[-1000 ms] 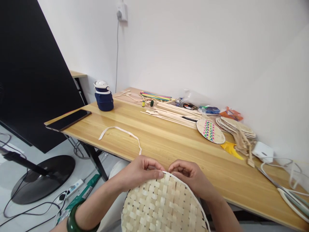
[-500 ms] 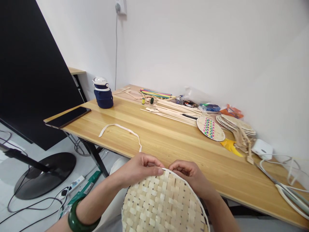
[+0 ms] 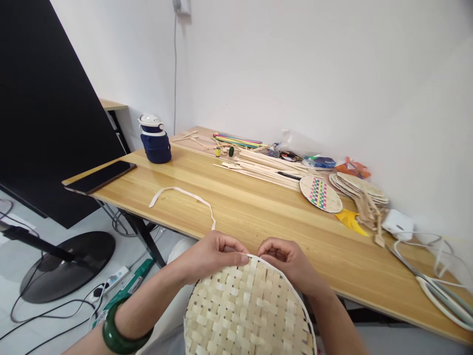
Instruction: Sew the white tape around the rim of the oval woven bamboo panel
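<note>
1. Woven disc (image 3: 251, 310): it is in front of me at the near side of the table (image 3: 295, 231), its far edge up between my two hands and its near end cut off from view.
2. Since a second ago, the surroundings sit a little farther left and higher in my view, and the wall socket (image 3: 184, 7) is more cropped. My hold on the rim looks the same, and the pale loose strip (image 3: 192, 195) keeps its curve on the table.
3. Farthest left of my work, that strip bends across the wood and runs near to my left hand (image 3: 210, 254), where I lose sight of its end.
4. My left thumb and fingers are clamped on the disc's far edge, thumb on the facing side.
5. Between my hands, pale flat slats cross over and under, cream beside tan, with small dark gaps at the crossings. White binding (image 3: 254, 257) follows the far and right edge; the finish along the left is hard to make out.
6. My right hand (image 3: 290, 259) curls at the rim just beside, fingertips close together; I cannot tell whether they pinch anything.
7. Far right, a disc with coloured checks (image 3: 320, 194) lies near stacked plain discs (image 3: 362, 190).
</note>
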{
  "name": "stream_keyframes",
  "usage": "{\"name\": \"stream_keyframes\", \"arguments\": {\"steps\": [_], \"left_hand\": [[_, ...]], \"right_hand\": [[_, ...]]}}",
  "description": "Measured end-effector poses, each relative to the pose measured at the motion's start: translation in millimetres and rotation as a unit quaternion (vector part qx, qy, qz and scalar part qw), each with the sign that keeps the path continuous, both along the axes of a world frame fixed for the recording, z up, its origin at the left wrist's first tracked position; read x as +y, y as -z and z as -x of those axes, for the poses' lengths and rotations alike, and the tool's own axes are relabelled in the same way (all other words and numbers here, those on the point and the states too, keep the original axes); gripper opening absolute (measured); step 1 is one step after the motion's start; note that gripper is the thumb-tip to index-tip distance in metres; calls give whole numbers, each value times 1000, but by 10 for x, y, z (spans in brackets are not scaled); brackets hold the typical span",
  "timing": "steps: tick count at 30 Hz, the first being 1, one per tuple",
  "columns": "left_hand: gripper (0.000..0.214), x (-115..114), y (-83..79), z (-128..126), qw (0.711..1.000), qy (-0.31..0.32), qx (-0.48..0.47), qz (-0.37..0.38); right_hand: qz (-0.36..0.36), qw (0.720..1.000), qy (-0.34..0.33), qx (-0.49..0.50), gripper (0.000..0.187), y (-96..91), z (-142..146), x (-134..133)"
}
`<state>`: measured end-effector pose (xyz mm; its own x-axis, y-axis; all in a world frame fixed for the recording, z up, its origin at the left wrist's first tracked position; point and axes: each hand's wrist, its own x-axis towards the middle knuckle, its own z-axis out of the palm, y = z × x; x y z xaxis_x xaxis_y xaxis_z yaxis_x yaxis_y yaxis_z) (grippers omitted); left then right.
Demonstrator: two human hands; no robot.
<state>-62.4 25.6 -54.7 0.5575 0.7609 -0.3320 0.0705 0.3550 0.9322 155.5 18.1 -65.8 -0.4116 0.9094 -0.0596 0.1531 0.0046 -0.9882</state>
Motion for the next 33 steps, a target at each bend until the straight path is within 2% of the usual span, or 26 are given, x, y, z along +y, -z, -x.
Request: {"name": "stream_keyframes", "arguments": {"steps": [8,10,12,14,17,20,23,26,28,30,32,33], "left_hand": [[26,-6,-34,-14,1000,-4,18,-6],[28,2,-54,-3,999,-16,29,-3],[30,6,-75,9,998,-39,43,-4],[30,2,-97,18,996,-61,58,-19],[26,-23,-132,14,993,-71,66,-61],[21,-52,-153,-10,992,-67,64,-85],[23,-61,-152,-32,990,-69,78,-93],[28,-40,-136,-24,980,-97,130,-118],[31,-16,-125,1,975,-119,145,-123],[33,9,-118,38,976,-127,132,-114],[34,31,-114,82,977,-134,121,-111],[34,41,-113,104,976,-140,122,-115]], "right_hand": [[-5,999,-36,19,20,3,27,56],[-71,997,-34,12,17,-42,9,74],[-183,983,3,-19,13,-118,2,58],[-310,946,49,-81,10,-204,34,8],[-453,867,72,-195,11,-284,169,-88],[-516,810,76,-268,15,-277,341,-154],[-549,783,78,-281,21,-279,452,-206],[-560,794,129,-199,16,-388,459,-286],[-530,814,191,-138,13,-494,400,-341],[-440,863,233,-84,8,-578,285,-388],[-301,928,219,-20,13,-615,106,-441],[-240,950,198,9,16,-614,-8,-478]]}}
